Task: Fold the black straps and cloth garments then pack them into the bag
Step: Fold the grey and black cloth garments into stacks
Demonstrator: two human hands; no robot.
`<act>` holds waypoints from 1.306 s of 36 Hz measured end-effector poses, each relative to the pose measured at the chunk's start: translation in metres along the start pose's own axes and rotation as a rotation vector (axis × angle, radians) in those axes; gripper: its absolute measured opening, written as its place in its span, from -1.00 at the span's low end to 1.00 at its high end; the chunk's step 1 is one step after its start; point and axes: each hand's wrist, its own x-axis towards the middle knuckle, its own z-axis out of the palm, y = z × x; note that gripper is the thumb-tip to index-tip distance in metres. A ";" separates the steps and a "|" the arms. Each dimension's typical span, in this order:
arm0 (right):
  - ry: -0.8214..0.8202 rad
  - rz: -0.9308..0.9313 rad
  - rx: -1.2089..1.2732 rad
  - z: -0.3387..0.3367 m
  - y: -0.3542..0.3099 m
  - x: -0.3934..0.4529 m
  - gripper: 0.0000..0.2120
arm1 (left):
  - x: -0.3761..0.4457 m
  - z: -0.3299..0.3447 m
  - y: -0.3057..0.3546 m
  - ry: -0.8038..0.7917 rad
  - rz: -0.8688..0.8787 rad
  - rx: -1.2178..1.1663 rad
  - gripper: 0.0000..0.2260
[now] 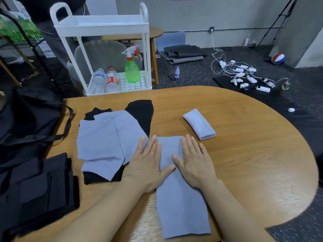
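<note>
Step in hand: flattening a blue-grey cloth strip (176, 198) before its next fold. The strip lies lengthwise on the wooden table (244, 137), running from the near edge toward the centre.

Hand state:
- The left hand (148, 163) lies flat on the far left edge of the strip, fingers straight and together, palm down. It grips nothing.
- The right hand (192, 159) lies flat on the far right edge of the strip, fingers straight and slightly spread. It grips nothing.
- The two thumbs point inward and nearly meet over the cloth.

Position of task items:
- One folded blue-grey piece (199, 124) rests on the table, just beyond the right hand.
- A loose pile of blue-grey and black garments (108, 142) lies left of the strip, touching the left hand's outer edge.
- Folded black straps (43, 186) sit at the near left.
- The black bag (28, 117) sits at the far left edge of the table, its opening not clearly visible.

Judgement: the task is at an early stage; most garments remain unfolded and nothing appears packed. The next move likely calls for pinching one end of the strip and carrying it over the other, keeping edges aligned, then placing the result beside the folded piece.
</note>
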 end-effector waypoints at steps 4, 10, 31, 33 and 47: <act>-0.002 0.014 0.014 0.001 0.003 -0.004 -0.07 | 0.000 0.002 0.000 0.012 -0.032 0.003 -0.15; 0.002 -0.022 0.134 -0.005 0.011 -0.015 -0.09 | -0.003 0.000 -0.003 0.080 -0.031 -0.043 -0.19; 0.056 -0.158 0.014 0.019 -0.007 -0.110 -0.10 | -0.097 0.019 0.061 0.116 -0.083 -0.248 -0.46; 0.020 -0.126 0.010 0.016 -0.001 -0.113 -0.05 | -0.099 0.019 0.057 0.093 -0.111 -0.245 -0.43; -0.001 -0.026 0.122 0.002 0.025 -0.118 0.10 | -0.107 0.005 0.030 0.040 -0.049 -0.237 -0.23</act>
